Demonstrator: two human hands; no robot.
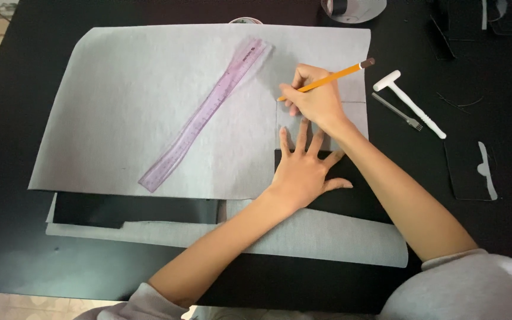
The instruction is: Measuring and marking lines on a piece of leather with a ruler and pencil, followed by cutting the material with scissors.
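Right of centre in the frame, the right hand (318,101) gripped a yellow pencil (327,79), its tip on the grey sheet (131,101). Just below it, the left hand (303,172) lay flat with fingers spread, pressing a black card (351,195) against the sheet. A pink ruler (205,115) lay diagonally at upper centre on the dark worktop (7,136); a white hammer (410,102) rested at right.

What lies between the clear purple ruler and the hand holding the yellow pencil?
In the head view, only bare grey sheet lies between the clear purple ruler and the right hand holding the yellow pencil.
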